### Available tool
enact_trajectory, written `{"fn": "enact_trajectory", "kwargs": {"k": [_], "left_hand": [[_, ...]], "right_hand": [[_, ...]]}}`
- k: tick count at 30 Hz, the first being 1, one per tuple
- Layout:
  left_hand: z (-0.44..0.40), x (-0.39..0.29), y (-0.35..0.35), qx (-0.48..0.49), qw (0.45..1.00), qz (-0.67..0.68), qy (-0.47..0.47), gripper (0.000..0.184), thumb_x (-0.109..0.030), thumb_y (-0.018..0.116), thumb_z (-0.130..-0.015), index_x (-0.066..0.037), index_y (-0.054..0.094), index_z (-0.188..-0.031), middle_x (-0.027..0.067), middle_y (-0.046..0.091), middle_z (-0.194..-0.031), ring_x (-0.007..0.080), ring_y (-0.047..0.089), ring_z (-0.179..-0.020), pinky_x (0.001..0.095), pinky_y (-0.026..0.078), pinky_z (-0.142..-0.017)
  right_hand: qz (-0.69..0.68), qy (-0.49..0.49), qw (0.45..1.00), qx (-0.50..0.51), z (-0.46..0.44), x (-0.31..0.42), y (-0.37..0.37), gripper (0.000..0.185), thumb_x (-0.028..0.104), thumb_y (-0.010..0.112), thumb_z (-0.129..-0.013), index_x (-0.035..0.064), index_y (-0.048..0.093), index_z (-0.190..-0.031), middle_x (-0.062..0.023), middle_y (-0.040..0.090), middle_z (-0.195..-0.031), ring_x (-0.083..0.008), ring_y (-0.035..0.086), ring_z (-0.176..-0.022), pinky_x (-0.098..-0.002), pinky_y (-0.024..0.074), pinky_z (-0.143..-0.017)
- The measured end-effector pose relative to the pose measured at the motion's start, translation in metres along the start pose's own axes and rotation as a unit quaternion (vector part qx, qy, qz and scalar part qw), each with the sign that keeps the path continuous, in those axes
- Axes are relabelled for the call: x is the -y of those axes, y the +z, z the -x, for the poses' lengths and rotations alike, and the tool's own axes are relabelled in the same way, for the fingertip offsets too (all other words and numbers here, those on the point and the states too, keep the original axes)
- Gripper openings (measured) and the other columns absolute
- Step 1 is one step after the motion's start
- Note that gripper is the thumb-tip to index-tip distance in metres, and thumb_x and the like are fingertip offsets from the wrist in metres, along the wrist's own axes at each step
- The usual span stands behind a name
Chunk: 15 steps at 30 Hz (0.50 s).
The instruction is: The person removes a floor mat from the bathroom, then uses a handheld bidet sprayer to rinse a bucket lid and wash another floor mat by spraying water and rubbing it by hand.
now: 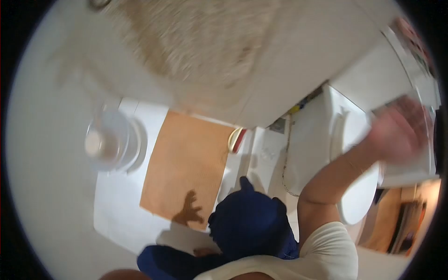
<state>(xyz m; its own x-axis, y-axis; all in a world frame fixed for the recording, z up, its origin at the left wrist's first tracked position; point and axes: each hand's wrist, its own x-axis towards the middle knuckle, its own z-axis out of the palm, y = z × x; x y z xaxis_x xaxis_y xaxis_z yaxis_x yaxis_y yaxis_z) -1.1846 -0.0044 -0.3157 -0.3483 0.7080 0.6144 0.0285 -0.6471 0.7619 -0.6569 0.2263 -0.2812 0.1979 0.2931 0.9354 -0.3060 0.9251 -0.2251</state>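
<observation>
My right hand [401, 130] is raised at the right, over the edge of a white toilet [359, 172]. Motion blur smears its fingers, and I cannot make out whether they hold anything. The bare forearm runs down to a white sleeve. My left hand is not in view; only a bit of bare skin shows at the bottom left edge. Dark blue trousers [252, 224] cover my legs below. An orange-brown mat [186, 163] lies on the white floor, with a hand-shaped shadow on its lower part.
A clear and white round container [109, 142] stands left of the mat. A small red and cream object [237, 140] lies at its right edge. A beige shaggy rug or cloth [200, 37] is at the top. A chain [285, 172] hangs beside the toilet.
</observation>
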Motion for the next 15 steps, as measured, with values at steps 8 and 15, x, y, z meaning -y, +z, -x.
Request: {"fn": "enact_trajectory", "kwargs": {"k": [8,15], "left_hand": [[-0.074,0.107,0.087,0.015,0.995,-0.051,-0.079,0.026,-0.025,0.045,-0.093,-0.003,0.052,-0.106,0.0075,0.052,-0.098,0.0156,0.049,-0.098,0.0302,0.036,-0.092],[-0.088,0.146,0.121,0.105,0.966,-0.118,-0.205,0.018,-0.021,0.049,-0.092,-0.003,0.053,-0.094,0.0048,0.050,-0.090,0.0139,0.049,-0.083,0.0292,0.038,-0.083]], "right_hand": [[0.319,0.147,0.882,-0.314,-0.010,-0.148,-0.096,0.026,0.019,0.053,-0.088,0.0042,0.057,-0.108,-0.0002,0.056,-0.089,-0.0088,0.050,-0.080,-0.0254,0.0404,-0.071],[0.522,0.197,0.807,-0.194,-0.063,-0.207,-0.172,0.035,0.029,0.057,-0.082,0.0002,0.062,-0.101,-0.0118,0.062,-0.098,-0.0229,0.058,-0.087,-0.0344,0.0440,-0.080]]}}
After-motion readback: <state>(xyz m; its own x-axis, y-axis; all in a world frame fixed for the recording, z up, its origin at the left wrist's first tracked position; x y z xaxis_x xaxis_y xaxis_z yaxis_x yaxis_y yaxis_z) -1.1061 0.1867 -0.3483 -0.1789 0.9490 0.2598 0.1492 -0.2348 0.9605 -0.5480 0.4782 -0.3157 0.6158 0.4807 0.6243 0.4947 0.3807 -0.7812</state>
